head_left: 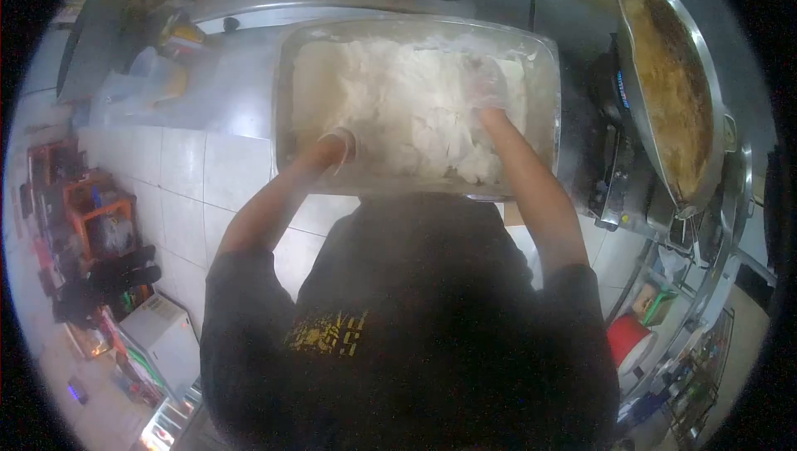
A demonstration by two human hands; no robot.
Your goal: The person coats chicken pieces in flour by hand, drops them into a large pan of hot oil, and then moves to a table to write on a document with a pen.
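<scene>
A wide rectangular metal tray [554, 119] holds a deep heap of white flour-like powder [415, 94], lumpy toward its near right side. My left hand [344, 146] reaches into the powder at the near left; a pale glove cuff shows at the wrist and the fingers are hidden. On the right side of the tray my right hand [488, 90], in a thin clear glove, is coated with powder and pressed into the heap. Its fingers blend into the white, so their pose does not show. Whether either hand holds anything is hidden.
At the right, a large wok [710, 94] with brown oil sits over a burner with a blue flame [623, 90]. Clear plastic containers [154, 78] stand on the steel counter at the left. An orange crate [104, 219] and a white box [162, 339] lie lower left.
</scene>
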